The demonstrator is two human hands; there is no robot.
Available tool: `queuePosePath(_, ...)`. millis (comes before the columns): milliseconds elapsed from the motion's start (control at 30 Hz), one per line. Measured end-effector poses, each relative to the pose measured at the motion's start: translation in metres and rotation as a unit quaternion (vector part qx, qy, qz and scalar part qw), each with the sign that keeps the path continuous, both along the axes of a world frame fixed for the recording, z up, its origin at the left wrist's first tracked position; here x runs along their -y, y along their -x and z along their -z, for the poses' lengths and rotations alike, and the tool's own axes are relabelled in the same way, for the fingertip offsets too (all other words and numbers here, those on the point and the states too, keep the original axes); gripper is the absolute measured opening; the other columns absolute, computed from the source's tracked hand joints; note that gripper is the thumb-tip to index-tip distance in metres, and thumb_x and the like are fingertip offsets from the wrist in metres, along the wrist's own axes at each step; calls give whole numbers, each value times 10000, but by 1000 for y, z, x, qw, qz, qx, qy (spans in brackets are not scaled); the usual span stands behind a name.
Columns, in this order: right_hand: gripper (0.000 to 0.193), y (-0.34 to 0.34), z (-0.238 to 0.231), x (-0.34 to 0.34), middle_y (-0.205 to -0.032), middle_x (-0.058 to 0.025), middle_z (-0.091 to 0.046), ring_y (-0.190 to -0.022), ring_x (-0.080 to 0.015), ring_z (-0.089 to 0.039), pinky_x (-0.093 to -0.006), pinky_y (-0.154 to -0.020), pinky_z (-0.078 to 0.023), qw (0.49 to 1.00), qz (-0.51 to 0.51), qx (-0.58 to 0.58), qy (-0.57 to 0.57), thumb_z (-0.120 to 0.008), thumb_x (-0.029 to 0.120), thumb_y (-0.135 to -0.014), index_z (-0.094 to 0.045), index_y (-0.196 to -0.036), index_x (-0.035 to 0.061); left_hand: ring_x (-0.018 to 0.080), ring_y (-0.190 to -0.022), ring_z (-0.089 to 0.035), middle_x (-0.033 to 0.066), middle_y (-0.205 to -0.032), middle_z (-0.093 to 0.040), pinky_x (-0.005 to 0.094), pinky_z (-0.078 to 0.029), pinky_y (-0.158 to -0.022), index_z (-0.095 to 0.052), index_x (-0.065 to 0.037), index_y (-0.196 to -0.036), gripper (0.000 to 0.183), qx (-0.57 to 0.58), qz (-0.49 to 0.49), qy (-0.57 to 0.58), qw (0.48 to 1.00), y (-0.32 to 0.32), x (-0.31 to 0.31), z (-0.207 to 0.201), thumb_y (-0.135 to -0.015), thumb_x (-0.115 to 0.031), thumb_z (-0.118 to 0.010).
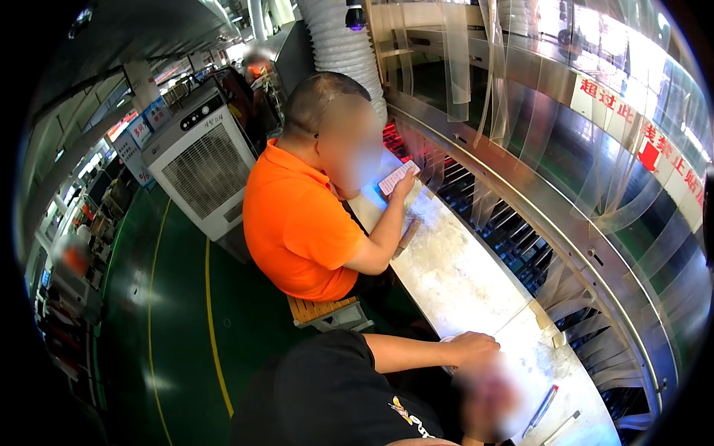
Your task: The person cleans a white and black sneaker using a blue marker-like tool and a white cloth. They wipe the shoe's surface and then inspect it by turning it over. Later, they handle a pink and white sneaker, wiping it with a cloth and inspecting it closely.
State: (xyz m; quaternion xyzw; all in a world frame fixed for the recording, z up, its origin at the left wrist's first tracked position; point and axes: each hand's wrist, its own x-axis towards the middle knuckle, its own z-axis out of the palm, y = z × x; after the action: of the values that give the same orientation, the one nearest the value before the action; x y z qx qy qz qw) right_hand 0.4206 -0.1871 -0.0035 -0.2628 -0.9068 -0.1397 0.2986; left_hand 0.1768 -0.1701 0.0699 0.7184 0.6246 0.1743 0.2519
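My left hand is bent over the near edge of the pale worktable, its fingers curled and partly lost in a blurred patch. A small whitish rim shows beside its wrist; what it belongs to is unclear. Below, at the lower edge, my right hand barely shows, its fingers covered by the same blur. Something reddish lies in that blur between my hands, too smeared to name. To the right on the table are a blue pen with a red tip and a slim white pen-like stick.
A person in an orange shirt sits on a slatted stool, holding a pale pink, phone-like slab. A brown block lies nearby. Clear plastic strips and a curved metal rail border the table. An air cooler stands behind.
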Motion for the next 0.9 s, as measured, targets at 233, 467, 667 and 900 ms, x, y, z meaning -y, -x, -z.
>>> queuePosePath(233, 429, 3, 30, 3, -1188, -176, -654, -1049, -333, -649, -522, -947, -528, 975, 146, 155, -61, -560, 333, -1083, -601, -1407, 55, 358, -1080, -699, 145, -1088, -705, 498, -588, -899, -688, -72, -1083, 276, 19, -5, -31, 999, -5, 2, 7, -940, -305, -645)
queuePosePath(467, 589, -16, 76, 2, -1208, -214, -652, -1042, -315, -662, -467, -930, -554, 991, 126, 18, 36, -642, 442, -1034, -539, -1351, -43, 395, -915, -685, 157, -923, -689, 517, -546, -784, -671, -64, -891, 348, 89, -32, -21, 995, -3, 5, -16, -1010, -388, -632)
queuePosePath(667, 1062, 14, 0, 9, -1311, -256, -580, -1166, -384, -650, -506, -1050, -544, 819, -60, -432, 374, -842, 648, -844, -343, -1439, -78, 406, -856, -677, 159, -862, -680, 524, -531, -749, -658, -59, -828, 417, 115, -34, -44, 992, -4, -2, -18, -1028, -423, -624)
queuePosePath(900, 1014, 26, -30, -2, -1384, -279, -545, -1247, -372, -615, -496, -1099, -508, 758, -95, -458, 454, -841, 556, -889, -295, -1479, -63, 418, -877, -699, 178, -914, -715, 524, -549, -783, -686, -50, -852, 445, 116, -52, 13, 992, -4, -17, -16, -1012, -463, -645)
